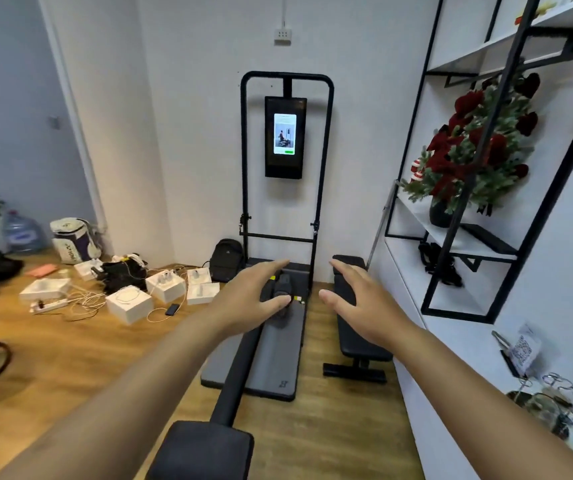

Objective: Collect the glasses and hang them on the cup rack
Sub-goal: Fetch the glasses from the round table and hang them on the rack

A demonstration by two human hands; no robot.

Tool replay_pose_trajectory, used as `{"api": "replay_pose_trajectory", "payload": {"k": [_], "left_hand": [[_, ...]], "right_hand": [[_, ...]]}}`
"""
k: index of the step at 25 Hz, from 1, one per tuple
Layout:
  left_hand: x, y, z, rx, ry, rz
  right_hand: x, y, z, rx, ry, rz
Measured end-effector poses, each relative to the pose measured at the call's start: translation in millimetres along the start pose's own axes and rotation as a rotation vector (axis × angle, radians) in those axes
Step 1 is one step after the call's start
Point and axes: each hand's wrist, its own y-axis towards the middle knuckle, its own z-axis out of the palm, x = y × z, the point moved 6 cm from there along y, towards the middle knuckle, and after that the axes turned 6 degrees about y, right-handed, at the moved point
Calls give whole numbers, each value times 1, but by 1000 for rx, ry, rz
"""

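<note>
A white-walled room with a light wooden plank floor (70, 348) holds a black-framed exercise machine with a grey base and an upright lit screen (283, 327) against the far wall. Two bare hands reach out over this machine, both empty with fingers spread: the left hand (254, 299) above its grey base, the right hand (358, 299) just right of it, over one black padded bench (354, 320) lying alongside. Left of the machine, about six white cardboard boxes (129, 303) sit among loose cables, with one black backpack (226, 259) beside the frame. Right of the machine, a white counter (458, 341) carries one wire cup rack with round loops (562, 393) at its near end; clear glasses (545, 408) sit against the rack, their number unclear. Above stands one pot of red flowers (472, 150).
</note>
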Motion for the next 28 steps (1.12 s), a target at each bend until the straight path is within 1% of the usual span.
{"api": "replay_pose_trajectory", "payload": {"k": [4, 9, 14, 19, 21, 25, 28], "left_hand": [[33, -54, -47, -59, 36, -102], [92, -133, -118, -123, 132, -246], [156, -224, -202, -175, 212, -385], [219, -334, -278, -228, 225, -517], [235, -368, -303, -240, 237, -550], [267, -440, -362, -314, 255, -634], [286, -481, -391, -358, 250, -691]], "right_hand": [[57, 4, 42, 60, 44, -100], [149, 18, 109, 155, 80, -214], [249, 22, 193, 232, 144, -292], [353, 8, 292, 341, 196, -362], [387, 7, 320, 364, 212, -374], [463, -3, 379, 438, 207, -428], [509, -8, 420, 486, 223, -483]]}}
